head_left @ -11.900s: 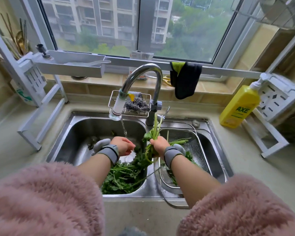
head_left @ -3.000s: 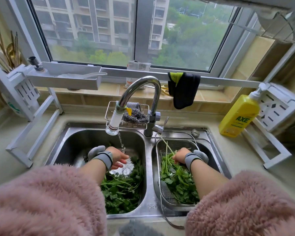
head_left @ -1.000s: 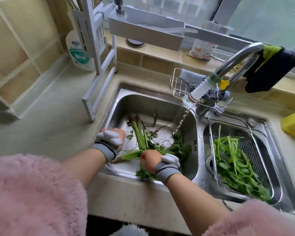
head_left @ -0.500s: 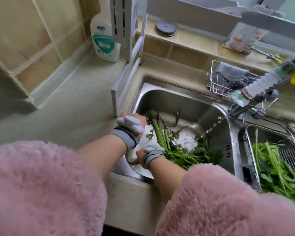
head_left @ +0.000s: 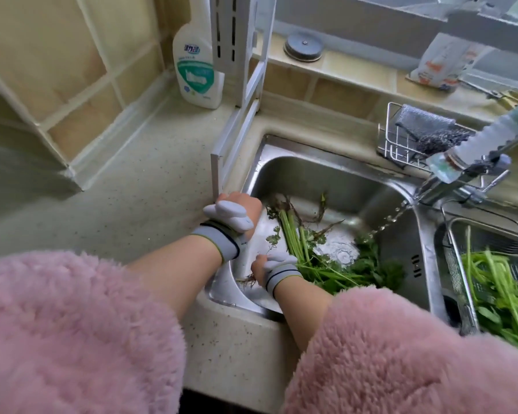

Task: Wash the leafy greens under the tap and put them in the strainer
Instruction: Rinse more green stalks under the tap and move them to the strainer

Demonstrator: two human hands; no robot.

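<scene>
Greens (head_left: 326, 265) still unwashed lie in a loose pile on the floor of the left sink basin (head_left: 320, 171), stems pointing to the far-left corner, leaves toward the drain. A washed batch (head_left: 503, 291) already sits in the strainer (head_left: 461, 264) over the right basin.

My right hand (head_left: 262, 268) is low at the near-left corner of the basin, fingers curled on the root end of a stem bundle; the exact pinch is mostly hidden by the wrist band. My left hand (head_left: 240, 207) rests at the basin's left rim. I can't tell whether its fingers hold anything; they're hidden behind the back of the hand.

Tap (head_left: 458, 162) is running, stream landing near the drain, beside the leaves.

Step, as I read it: gathering the next bunch for a rinse, roughly mid-task.

Next move calls for lifting the bundle by its stems, carrying it right under the stream, then across the divider into the strainer. Risk: loose sprigs dropping off.
</scene>
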